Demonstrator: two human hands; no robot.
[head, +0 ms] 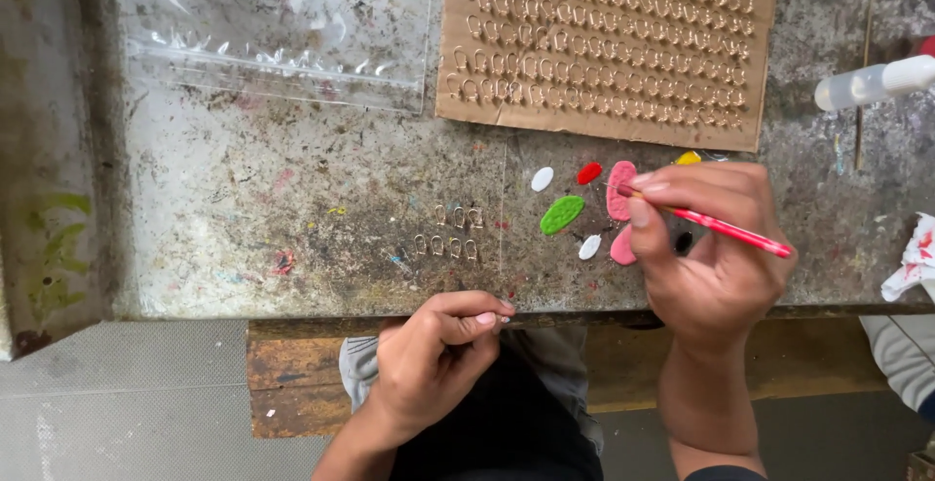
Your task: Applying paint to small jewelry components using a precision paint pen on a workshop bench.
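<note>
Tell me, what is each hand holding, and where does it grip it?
The right hand holds a red paintbrush near its tip end, pinched by fingers and thumb. The left hand pinches something tiny at its fingertips; what it is cannot be told.

A clear plastic bag (pixel 278 28) lies flat at the table's (pixel 292 199) far left corner, rectangular, see-through, with a crinkled sealed strip along its near edge. No labels, signs or screens show.

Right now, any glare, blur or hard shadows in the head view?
Head view: even, soft light with no hard shadows; glare only on the clear plastic bag; the cardboard sheet, paint blobs, right hand with its red brush and left hand read sharp; slight softness toward the edges.
</note>
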